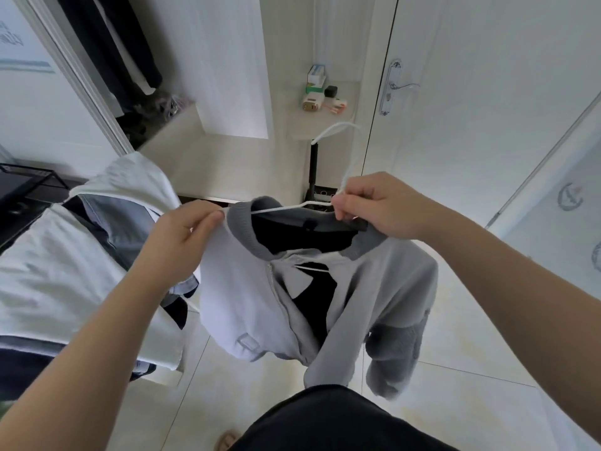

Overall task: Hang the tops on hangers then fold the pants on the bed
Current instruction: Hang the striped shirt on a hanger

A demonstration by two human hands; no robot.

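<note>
Bare tile floor (455, 369) opens below the hands. A pile of clothes (65, 271) lies just left of the left hand (175, 236). The gray jacket (247, 288) hangs between both hands. The left hand pinches its soft shoulder. The right hand (380, 203) pinches the thin white hanger (279, 208) by the ribbed collar.

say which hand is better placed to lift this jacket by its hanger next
Right. The right hand pinches the white hanger just below its hook, so it could likely lift it alone. The left hand only pinches the grey jacket at its shoulder.
</note>
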